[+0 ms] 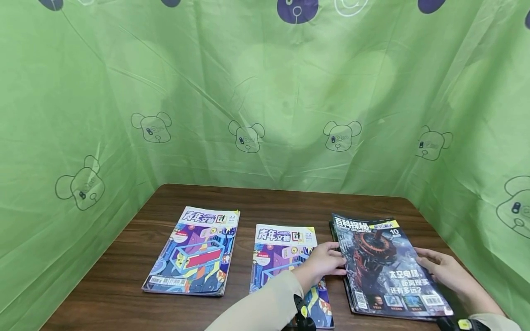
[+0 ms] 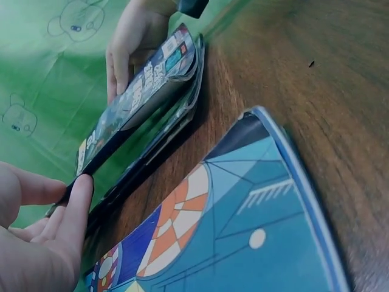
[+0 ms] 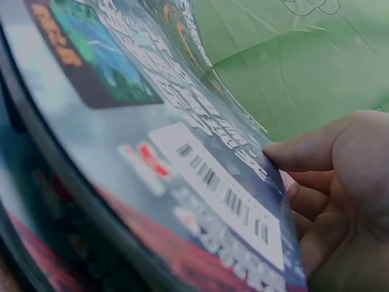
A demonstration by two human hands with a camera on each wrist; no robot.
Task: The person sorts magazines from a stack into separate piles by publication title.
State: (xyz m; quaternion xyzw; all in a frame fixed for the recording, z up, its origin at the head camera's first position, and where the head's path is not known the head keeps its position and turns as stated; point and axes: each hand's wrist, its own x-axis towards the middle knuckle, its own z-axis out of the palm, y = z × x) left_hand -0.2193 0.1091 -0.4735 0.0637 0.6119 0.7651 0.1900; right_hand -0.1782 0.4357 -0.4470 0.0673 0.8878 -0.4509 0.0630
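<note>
A dark magazine (image 1: pixel 385 266) with a machine on its cover is held level at the right of the table. My left hand (image 1: pixel 323 264) pinches its left edge between thumb and fingers. At the opposite edge, my right hand (image 1: pixel 449 271) grips it, thumb on the cover in the right wrist view. The left wrist view shows this upper magazine (image 2: pixel 134 100) raised, with a gap above another dark magazine (image 2: pixel 170 131) beneath it. Partly under my left forearm lies a purple and blue magazine (image 1: pixel 285 236).
A second purple and blue magazine (image 1: pixel 194 253) lies at the left, apparently on top of others. All are on a brown wooden table (image 1: pixel 273 202). Green curtain (image 1: pixel 290 92) printed with bear heads surrounds the table's back and sides.
</note>
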